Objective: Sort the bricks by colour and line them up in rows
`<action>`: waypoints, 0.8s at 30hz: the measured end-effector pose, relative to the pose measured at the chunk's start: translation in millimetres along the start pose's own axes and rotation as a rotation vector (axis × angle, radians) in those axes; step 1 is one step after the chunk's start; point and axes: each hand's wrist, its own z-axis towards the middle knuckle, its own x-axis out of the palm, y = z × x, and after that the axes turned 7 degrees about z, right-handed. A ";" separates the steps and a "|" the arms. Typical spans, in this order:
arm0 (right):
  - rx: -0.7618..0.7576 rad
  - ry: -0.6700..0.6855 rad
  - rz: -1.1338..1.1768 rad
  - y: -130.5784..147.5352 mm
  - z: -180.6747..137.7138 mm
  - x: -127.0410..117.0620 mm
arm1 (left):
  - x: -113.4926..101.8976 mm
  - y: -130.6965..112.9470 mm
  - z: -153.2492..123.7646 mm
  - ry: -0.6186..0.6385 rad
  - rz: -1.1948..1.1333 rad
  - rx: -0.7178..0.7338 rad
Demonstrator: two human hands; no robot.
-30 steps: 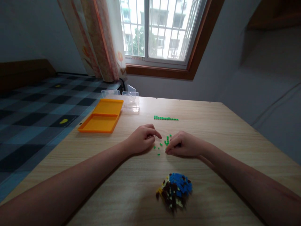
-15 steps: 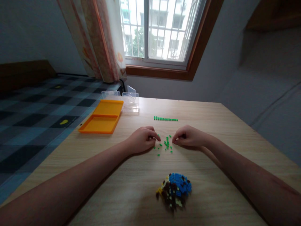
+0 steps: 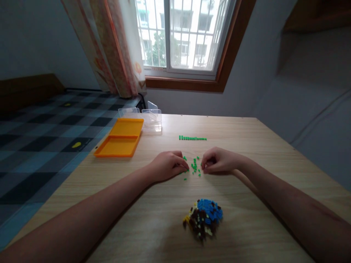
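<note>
Small green building bricks (image 3: 195, 166) lie scattered between my two hands on the wooden table. At the left of them, my left hand (image 3: 172, 164) has thumb and forefinger pinched on a tiny green brick (image 3: 188, 170). My right hand (image 3: 216, 160) rests at the right of the cluster, its fingers closed in a pinch; a speck of green shows at the fingertips, mostly hidden. Beyond both hands stands a straight row of green bricks (image 3: 192, 138), with larger ones at its left end.
Nearer me lies a heap of blue, dark brown, cream and yellow bricks (image 3: 204, 217). An open orange tray (image 3: 117, 146) is at the far left of the table (image 3: 246, 204), beside clear plastic boxes (image 3: 152, 120). A checked bed (image 3: 55, 138) adjoins the left edge.
My left hand has moved slightly right and its thumb and forefinger have closed on a green brick. My right hand has barely moved, its fingertips drawing together. The view has shifted slightly.
</note>
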 end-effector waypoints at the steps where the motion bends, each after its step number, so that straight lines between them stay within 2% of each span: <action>1: 0.000 0.001 -0.010 0.1 0.0 -0.2 | 0.1 0.3 -0.5 0.005 0.003 0.019; 4: 0.013 -0.013 -0.015 -1.9 -0.4 -1.4 | 0.3 0.6 -1.5 0.016 0.009 0.053; 9: 0.039 -0.036 -0.073 -3.4 -1.5 0.2 | 0.4 1.9 -1.4 -0.010 -0.027 0.012; 24: -0.077 -0.096 -0.222 -1.5 3.1 16.6 | 1.6 1.0 -4.8 0.037 0.010 0.052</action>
